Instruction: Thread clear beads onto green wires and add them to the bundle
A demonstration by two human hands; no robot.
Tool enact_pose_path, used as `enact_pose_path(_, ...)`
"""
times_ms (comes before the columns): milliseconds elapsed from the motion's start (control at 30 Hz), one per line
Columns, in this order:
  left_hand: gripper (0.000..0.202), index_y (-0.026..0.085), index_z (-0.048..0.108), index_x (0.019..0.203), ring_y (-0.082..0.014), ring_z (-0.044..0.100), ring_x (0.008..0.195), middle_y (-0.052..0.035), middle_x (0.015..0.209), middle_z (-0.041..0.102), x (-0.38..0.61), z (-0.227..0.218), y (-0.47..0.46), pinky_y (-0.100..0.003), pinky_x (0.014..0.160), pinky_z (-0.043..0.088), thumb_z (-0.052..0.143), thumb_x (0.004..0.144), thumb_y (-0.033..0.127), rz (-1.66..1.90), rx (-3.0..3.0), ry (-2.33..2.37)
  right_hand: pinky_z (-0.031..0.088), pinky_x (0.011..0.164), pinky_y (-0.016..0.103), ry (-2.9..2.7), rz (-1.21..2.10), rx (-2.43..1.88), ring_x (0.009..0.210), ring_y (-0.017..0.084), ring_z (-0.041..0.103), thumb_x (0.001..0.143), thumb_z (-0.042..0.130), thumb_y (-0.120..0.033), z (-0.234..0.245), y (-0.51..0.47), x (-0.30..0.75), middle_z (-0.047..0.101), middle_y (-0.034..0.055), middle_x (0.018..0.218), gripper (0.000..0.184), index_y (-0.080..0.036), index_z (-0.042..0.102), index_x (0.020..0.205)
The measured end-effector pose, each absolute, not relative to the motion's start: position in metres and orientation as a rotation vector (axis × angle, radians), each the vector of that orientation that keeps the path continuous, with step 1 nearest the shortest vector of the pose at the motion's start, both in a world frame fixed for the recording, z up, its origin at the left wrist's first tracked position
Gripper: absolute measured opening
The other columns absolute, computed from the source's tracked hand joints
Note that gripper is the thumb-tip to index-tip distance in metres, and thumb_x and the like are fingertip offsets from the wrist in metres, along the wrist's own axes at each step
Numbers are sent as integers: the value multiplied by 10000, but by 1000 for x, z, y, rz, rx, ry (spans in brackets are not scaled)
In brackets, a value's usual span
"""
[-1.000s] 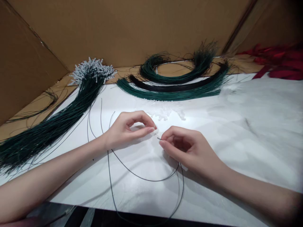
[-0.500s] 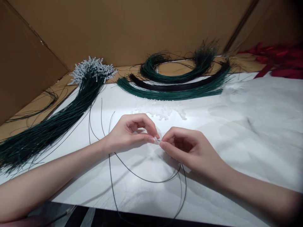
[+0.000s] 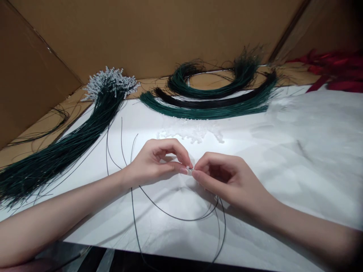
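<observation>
Over the white table, my left hand pinches a tiny white bead between thumb and forefinger. My right hand is closed on a thin dark green wire with its thumb and forefinger. The two sets of fingertips almost meet, and the wire's end shows in the small gap at the bead. Below the hands the rest of the wire hangs in wide loops. Just beyond the fingers lies a loose patch of white beads. Whether the wire passes through the bead is too small to tell.
On the left lies a thick bundle of green wires with white beaded tips. Curved bundles of green wire and black wire rest at the back. Red ribbon sits back right. Cardboard walls enclose the table.
My left fingertips have shifted slightly right, closer to the right ones, and the gap between them has narrowed. The hanging wire loops have swung a little to the right.
</observation>
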State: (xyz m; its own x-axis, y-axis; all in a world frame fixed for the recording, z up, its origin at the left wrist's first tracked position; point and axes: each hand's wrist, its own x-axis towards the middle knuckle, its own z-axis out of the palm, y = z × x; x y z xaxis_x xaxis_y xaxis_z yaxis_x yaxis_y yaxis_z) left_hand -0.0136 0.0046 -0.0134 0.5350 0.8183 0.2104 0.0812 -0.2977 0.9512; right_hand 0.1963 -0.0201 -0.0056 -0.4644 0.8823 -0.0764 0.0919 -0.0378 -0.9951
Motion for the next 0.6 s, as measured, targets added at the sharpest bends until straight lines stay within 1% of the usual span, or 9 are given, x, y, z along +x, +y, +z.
enact_pose_path(167, 131, 168, 691, 886, -118, 680, 822, -20, 854, 701, -13, -15, 5, -214, 743, 561, 765, 797, 107, 885, 1757, 749, 319, 472, 205, -1624, 1555, -1040, 520, 63, 419, 835, 632, -164, -7, -19, 197, 488, -44, 574, 146, -143, 604, 694)
enact_pose_path(367, 202, 183, 685, 954, -110, 692, 826, -15, 869, 710, -12, -18, 4, -198, 747, 564, 752, 800, 71, 924, 1780, 713, 321, 473, 199, -1654, 1549, -1036, 525, 59, 419, 833, 623, -146, -7, -19, 198, 489, -46, 577, 146, -144, 592, 690)
enact_pose_path(600, 189, 177, 690, 957, -130, 695, 823, -33, 874, 719, -13, -18, 4, -219, 730, 566, 745, 805, 79, 933, 1834, 718, 311, 466, 200, -1643, 1545, -1037, 517, 57, 405, 829, 624, -142, -8, -20, 198, 475, -50, 573, 142, -147, 594, 690)
